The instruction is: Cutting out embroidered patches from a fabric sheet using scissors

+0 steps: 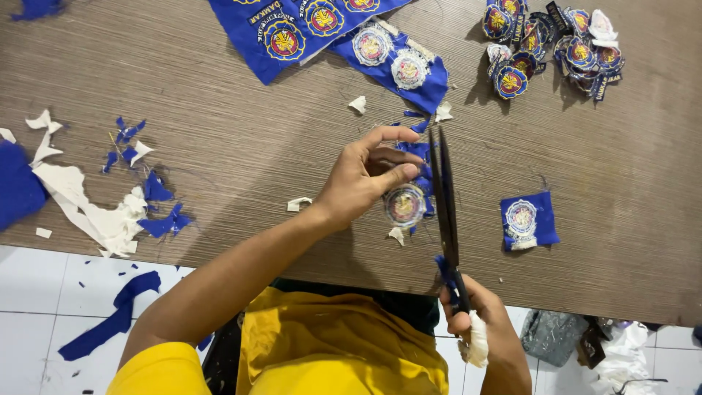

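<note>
Trimming is under way at the near edge of the wooden table (219, 146). The left hand (362, 179) pinches a round embroidered patch (404, 205) between thumb and curled fingers, blue cloth still clinging along the patch's far side. The right hand (479, 318) is closed around the handles of long black scissors (444, 197), whose blades run just beside the patch, narrowly parted as far as I can tell; the handles seem wrapped in blue and white cloth.

Judging by what lies about, a good share of the cutting looks done: a heap of finished patches (556, 47) sits near the far right corner. Much appears left, too. A blue sheet of uncut emblems (292, 29) lies at the far edge, with a shorter blue strip (398, 66) carrying two more just beside it, and a rough-cut square piece (528, 219) waits toward the right, near the front edge. Blue and white offcuts (110, 205) litter the left end of the table, and a blue scrap (110, 318) lies on the tiled floor below.
</note>
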